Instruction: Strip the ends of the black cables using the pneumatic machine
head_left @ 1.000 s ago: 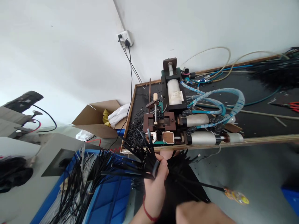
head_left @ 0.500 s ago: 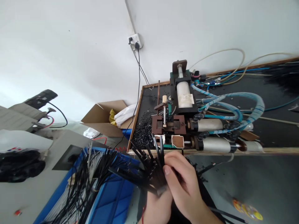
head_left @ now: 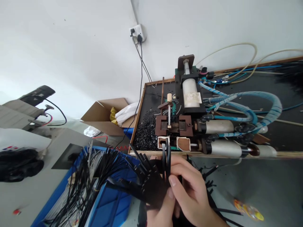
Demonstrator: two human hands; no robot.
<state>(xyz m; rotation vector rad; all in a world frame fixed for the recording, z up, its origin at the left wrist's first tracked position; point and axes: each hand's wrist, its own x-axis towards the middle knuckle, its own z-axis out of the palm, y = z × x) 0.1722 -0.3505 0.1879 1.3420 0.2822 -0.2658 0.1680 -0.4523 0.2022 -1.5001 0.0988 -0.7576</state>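
My left hand (head_left: 161, 211) grips a thick bundle of black strips (head_left: 151, 186), its thumb lying along them and their ends fanning up and to the left. Beside it, my right hand (head_left: 187, 186) pinches a couple of thin black strips (head_left: 166, 159) between thumb and fingers. These point upward, and their tips appear in front of the gap between two brown, white-edged clamp jaws (head_left: 183, 144) at the bench edge. Whether they touch the jaws I cannot tell. The bundle covers most of my left fingers.
The bench machine has pneumatic cylinders (head_left: 222, 147) and blue hoses (head_left: 272, 97). Small black offcuts (head_left: 146, 132) are heaped left of it. At lower left stands a blue crate (head_left: 110, 201) of long strips. A cardboard box (head_left: 104, 124) sits behind, below a wall socket (head_left: 136, 33).
The strips in my right hand have swung more upright, their tips nearer the jaw gap. My left thumb now shows over the bundle. The whole view has shifted slightly.
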